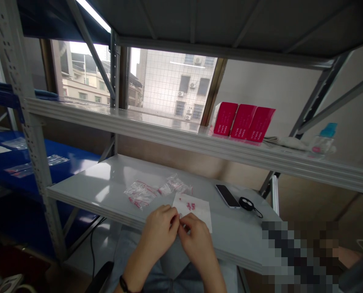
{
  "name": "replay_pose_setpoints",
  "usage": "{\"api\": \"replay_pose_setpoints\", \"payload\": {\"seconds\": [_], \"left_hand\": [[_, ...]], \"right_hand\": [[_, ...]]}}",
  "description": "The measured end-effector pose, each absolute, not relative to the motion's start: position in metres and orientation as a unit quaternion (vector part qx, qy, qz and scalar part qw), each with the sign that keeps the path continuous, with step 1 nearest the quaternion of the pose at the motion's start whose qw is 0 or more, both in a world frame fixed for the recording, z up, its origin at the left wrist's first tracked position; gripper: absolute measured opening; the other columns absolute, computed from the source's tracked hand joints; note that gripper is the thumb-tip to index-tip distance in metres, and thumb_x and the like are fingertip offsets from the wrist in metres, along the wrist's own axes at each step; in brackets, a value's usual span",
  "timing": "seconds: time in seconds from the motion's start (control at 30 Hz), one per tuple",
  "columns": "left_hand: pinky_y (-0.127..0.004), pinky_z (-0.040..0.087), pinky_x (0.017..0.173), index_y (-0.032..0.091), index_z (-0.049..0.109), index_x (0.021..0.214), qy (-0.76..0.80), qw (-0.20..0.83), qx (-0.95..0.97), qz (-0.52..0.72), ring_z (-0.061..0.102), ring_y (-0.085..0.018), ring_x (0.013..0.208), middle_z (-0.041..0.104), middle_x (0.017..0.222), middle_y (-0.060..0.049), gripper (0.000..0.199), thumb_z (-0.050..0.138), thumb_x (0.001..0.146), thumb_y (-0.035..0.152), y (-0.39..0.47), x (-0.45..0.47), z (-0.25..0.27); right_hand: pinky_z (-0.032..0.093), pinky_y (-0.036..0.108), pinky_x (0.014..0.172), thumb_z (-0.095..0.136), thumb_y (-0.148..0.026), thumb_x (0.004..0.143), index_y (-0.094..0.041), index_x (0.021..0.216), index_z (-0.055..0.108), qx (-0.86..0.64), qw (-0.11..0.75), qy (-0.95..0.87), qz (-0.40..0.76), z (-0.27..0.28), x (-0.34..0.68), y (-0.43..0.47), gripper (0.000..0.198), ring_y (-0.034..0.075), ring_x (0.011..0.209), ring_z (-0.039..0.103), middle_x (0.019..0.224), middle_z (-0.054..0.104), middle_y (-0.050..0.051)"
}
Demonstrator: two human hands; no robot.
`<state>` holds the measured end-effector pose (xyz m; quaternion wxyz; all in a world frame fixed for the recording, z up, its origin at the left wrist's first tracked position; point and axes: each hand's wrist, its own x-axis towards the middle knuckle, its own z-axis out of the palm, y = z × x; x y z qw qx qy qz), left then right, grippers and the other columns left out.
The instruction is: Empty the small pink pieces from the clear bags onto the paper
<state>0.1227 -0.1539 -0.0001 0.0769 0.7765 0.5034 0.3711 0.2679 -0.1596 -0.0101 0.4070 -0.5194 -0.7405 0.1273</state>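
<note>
My left hand (160,231) and my right hand (197,239) meet at the front edge of a grey shelf board (108,179). Their fingertips pinch something small and clear between them; I cannot tell exactly what it is. Just behind the hands lies a white paper sheet (199,209) with small red pieces (190,206) on it. Left of it lie clear zip bags with red strips (140,193) and a second clear bag bundle (175,186).
A black phone (227,195) and a black round lanyard item (246,203) lie to the right. The upper shelf (169,134) carries three red boxes (244,122) and a small bottle (323,142). A blue rack (22,162) stands to the left. A window lies behind.
</note>
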Motion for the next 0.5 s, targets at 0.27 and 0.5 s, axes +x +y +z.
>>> {"api": "replay_pose_setpoints", "payload": {"seconds": [0.27, 0.5], "left_hand": [[-0.029, 0.037, 0.066, 0.020, 0.061, 0.069, 0.504, 0.083, 0.783, 0.355, 0.061, -0.020, 0.073, 0.062, 0.073, -0.003, 0.024, 0.051, 0.090, 0.014, -0.153, 0.126, -0.005], [-0.027, 0.034, 0.061, 0.018, 0.061, 0.065, 0.463, 0.267, 0.715, 0.451, 0.053, -0.016, 0.064, 0.057, 0.064, 0.000, 0.032, 0.055, 0.094, 0.030, -0.155, 0.119, -0.018]], "right_hand": [[0.029, 0.029, 0.056, 0.052, -0.009, 0.085, -0.023, 0.077, 0.073, -0.553, 0.323, -0.763, 0.087, -0.027, 0.270, -0.159, 0.027, 0.022, 0.067, 0.068, 0.075, 0.076, 0.008], [0.037, 0.028, 0.056, 0.057, -0.015, 0.081, -0.022, 0.066, 0.072, -0.533, 0.426, -0.713, 0.160, -0.031, 0.283, -0.160, 0.023, 0.021, 0.060, 0.063, 0.064, 0.071, 0.005]]}}
